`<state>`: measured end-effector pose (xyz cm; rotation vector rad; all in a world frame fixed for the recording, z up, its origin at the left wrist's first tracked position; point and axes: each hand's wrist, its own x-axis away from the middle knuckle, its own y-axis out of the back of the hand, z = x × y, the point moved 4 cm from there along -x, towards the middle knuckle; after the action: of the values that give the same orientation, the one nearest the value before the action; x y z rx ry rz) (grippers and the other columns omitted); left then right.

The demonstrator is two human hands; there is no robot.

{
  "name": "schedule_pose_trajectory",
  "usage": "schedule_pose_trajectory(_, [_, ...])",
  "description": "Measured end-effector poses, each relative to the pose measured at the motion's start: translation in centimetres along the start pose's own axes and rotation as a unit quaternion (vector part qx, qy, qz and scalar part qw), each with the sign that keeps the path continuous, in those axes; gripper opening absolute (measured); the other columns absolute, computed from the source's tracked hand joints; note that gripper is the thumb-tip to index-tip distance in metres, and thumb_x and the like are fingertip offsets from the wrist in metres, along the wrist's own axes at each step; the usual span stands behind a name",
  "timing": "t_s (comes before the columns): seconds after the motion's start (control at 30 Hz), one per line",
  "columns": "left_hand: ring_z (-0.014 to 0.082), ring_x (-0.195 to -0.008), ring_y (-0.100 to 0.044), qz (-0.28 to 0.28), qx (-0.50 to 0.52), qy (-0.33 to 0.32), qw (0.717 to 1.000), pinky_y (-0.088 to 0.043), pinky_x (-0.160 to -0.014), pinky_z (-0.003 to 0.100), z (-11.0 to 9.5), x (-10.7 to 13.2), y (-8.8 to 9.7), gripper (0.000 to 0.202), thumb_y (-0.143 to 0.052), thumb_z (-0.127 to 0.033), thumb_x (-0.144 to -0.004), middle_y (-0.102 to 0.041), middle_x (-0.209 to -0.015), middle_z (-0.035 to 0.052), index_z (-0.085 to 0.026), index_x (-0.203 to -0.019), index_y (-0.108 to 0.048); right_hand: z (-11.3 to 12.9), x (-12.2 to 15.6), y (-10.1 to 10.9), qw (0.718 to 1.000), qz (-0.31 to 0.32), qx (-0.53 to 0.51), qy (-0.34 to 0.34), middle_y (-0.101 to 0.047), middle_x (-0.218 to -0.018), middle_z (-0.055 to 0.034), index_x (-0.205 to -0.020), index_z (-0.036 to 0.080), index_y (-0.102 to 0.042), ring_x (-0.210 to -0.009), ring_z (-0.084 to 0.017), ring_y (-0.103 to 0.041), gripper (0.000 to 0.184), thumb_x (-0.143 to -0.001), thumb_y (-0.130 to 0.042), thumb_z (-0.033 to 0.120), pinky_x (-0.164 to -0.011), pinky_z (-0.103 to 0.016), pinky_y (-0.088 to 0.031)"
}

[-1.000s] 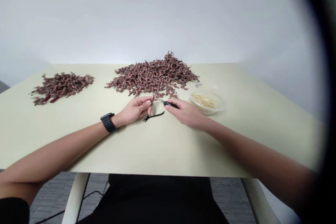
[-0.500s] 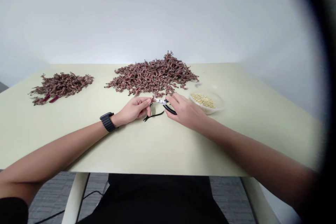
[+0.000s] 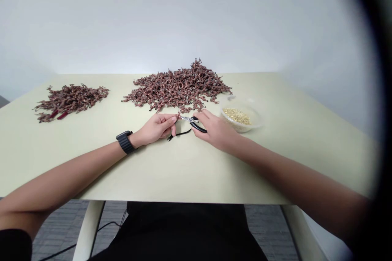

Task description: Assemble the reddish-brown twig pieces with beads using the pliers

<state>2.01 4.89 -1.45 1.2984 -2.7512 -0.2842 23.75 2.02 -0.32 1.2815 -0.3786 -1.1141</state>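
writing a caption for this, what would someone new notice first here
Probably the big reddish-brown heap at the back middle of the table, with a smaller heap on its left. In front of the big heap, the right hand holds black-handled pliers, tips close to the left hand. A clear bowl of gold-coloured bits stands beside the right hand.
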Motion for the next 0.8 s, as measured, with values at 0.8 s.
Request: schedule_pose_trajectory(0.8, [0.0049,-0.044,-0.031,-0.003,0.113,0.004,0.994,-0.021,-0.041,0.02,0.7,-0.5,0.0,0.044,-0.061,-0.052,-0.098,-0.064,-0.07,0.005,-0.01,-0.104,-0.07,-0.4,-0.1,0.5,0.94,0.061,-0.288,-0.172,-0.054,-0.078,-0.0011,-0.105,0.023,-0.064,-0.061,-0.014,-0.046,0.03,-0.096,-0.055,0.05,-0.053,-0.027,-0.036])
